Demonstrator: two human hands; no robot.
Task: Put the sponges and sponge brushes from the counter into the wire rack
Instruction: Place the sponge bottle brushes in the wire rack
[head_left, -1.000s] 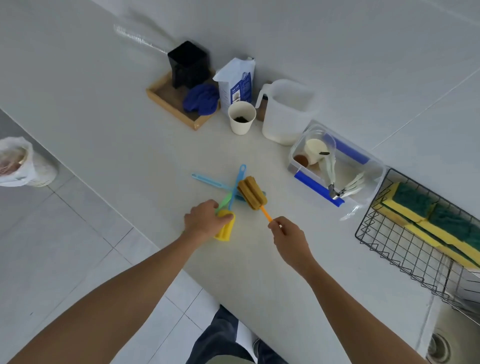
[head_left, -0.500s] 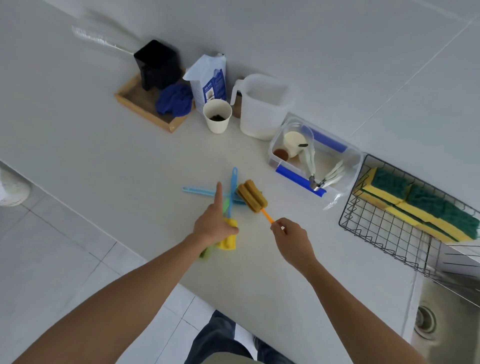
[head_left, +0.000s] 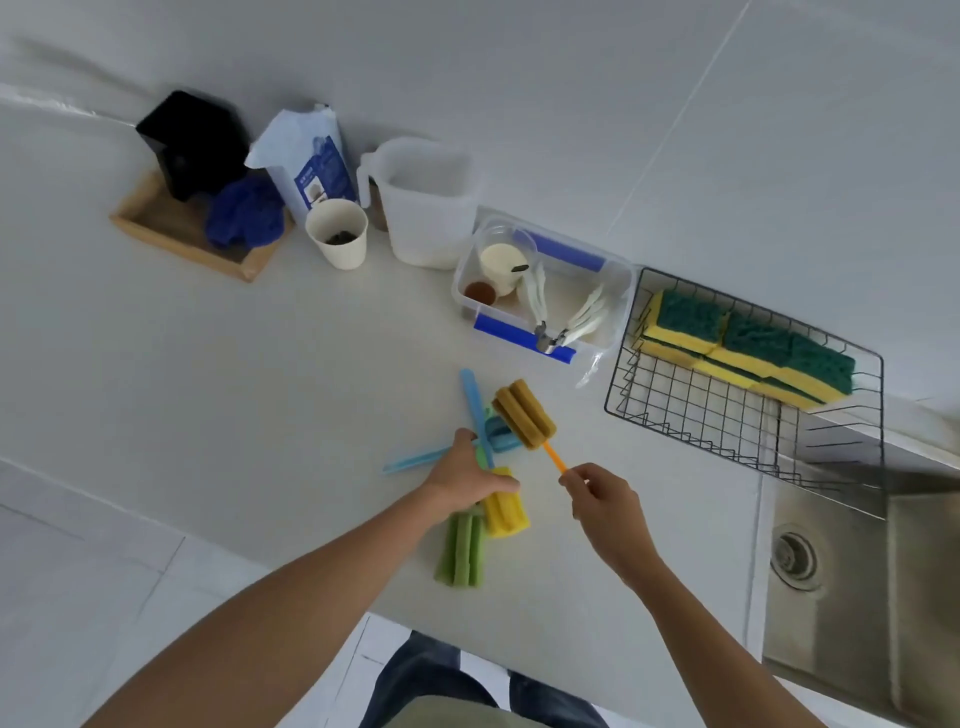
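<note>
Head view: right hand (head_left: 605, 501) fingers pinching orange handle of brown sponge brush (head_left: 523, 413), head raised over bench (head_left: 218, 374). Left hand (head_left: 467, 480) closing round yellow brush (head_left: 504, 506), green brush (head_left: 464, 551) and blue handles (head_left: 475, 405). Keeping grips firm, carrying right to wire rack (head_left: 748, 410) holding sponges (head_left: 748, 345). Versus earlier: left forefinger curling in, green brush now showing.

Single head view, looking steeply down, close over counter (head_left: 208, 374) edge and forearms.
</note>
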